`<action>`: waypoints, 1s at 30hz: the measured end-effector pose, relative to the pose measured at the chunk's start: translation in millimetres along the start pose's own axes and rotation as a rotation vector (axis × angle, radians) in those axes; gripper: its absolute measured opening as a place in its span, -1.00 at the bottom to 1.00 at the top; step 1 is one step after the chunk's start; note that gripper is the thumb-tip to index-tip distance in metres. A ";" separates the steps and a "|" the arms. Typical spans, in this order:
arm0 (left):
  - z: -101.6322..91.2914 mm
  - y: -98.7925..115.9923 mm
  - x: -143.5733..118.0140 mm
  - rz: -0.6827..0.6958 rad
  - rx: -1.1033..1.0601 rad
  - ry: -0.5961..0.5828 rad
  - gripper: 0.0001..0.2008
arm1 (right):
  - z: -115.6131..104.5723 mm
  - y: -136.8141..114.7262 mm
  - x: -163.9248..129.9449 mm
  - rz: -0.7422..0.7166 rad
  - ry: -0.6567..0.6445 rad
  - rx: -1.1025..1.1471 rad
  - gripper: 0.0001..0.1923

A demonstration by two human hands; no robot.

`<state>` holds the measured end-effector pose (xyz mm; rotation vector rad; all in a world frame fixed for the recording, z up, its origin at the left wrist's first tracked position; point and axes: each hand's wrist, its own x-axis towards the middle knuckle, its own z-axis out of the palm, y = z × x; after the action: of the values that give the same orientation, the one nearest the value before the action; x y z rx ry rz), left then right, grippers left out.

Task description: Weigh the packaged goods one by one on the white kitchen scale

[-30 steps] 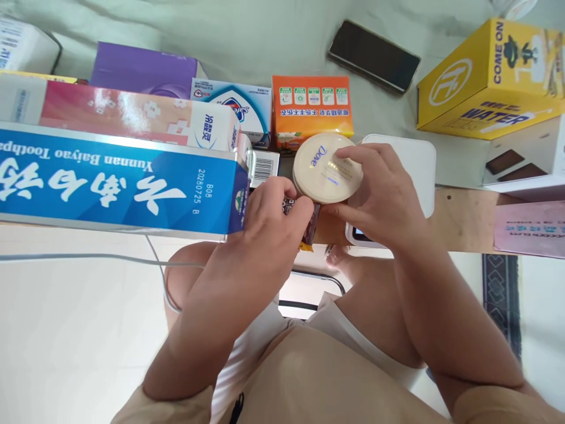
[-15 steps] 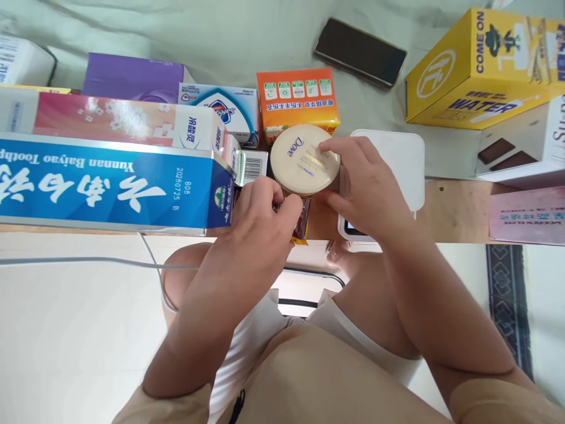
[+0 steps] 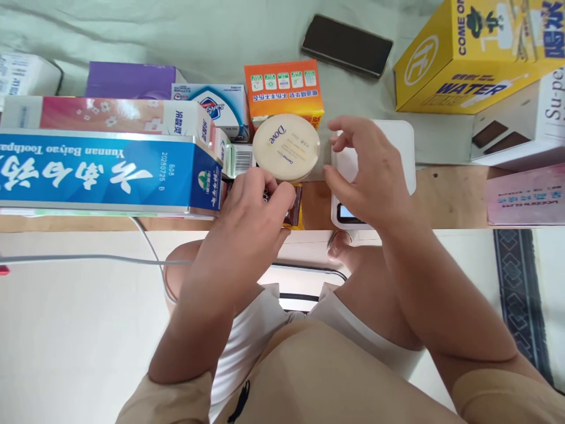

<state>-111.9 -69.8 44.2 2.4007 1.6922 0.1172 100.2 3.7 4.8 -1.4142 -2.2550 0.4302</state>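
Note:
My left hand [image 3: 258, 209] is curled over a small brown and yellow wrapped packet [image 3: 295, 207] at the table's front edge, and covers much of it. Just behind that packet stands the round cream Dove tub [image 3: 286, 147], lid up, in front of an orange box [image 3: 282, 88]. My right hand [image 3: 368, 171] hovers over a white digital scale [image 3: 397, 141], thumb and fingers apart with nothing between them. A gap separates it from the tub. Part of the scale's dark display shows below the right hand.
Left of the tub are a blue toothpaste box [image 3: 97, 171], a pink box [image 3: 106, 115], a Safeguard box [image 3: 229, 112] and a purple box [image 3: 130, 79]. A phone [image 3: 346, 46] lies behind. To the right are a yellow box [image 3: 468, 65] and a pink pack [image 3: 527, 197].
My right hand has let go of the Dove tub and drawn away to the right, over the scale. My left hand stays at the brown packet. The whole view has shifted slightly.

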 end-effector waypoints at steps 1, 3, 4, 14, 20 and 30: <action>-0.9 -0.1 -0.5 0.001 -0.006 0.003 -0.76 | -3.2 1.9 -2.7 0.004 0.018 0.000 -0.45; -3.3 0.4 -1.1 -0.011 -0.021 -0.004 -0.72 | -7.7 5.9 -8.5 0.013 0.031 0.003 -0.48; -4.5 0.9 -1.0 -0.020 -0.025 -0.015 -0.71 | -9.3 8.0 -11.3 0.017 0.032 0.009 -0.49; -9.5 3.6 11.2 -0.071 -0.080 -0.184 -0.75 | -15.0 10.6 -29.0 0.026 0.036 0.034 -0.55; -12.0 2.5 14.5 -0.124 -0.057 -0.211 -0.73 | -2.3 -14.0 -33.5 -0.116 -0.079 0.121 -0.65; -9.9 -2.9 10.0 -0.047 -0.065 -0.097 -0.71 | 19.0 -31.7 -38.0 -0.159 -0.114 0.330 -0.74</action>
<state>-113.0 -58.3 52.8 2.2803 1.6742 0.0472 80.4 -44.7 -3.9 -1.0597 -2.2351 0.8046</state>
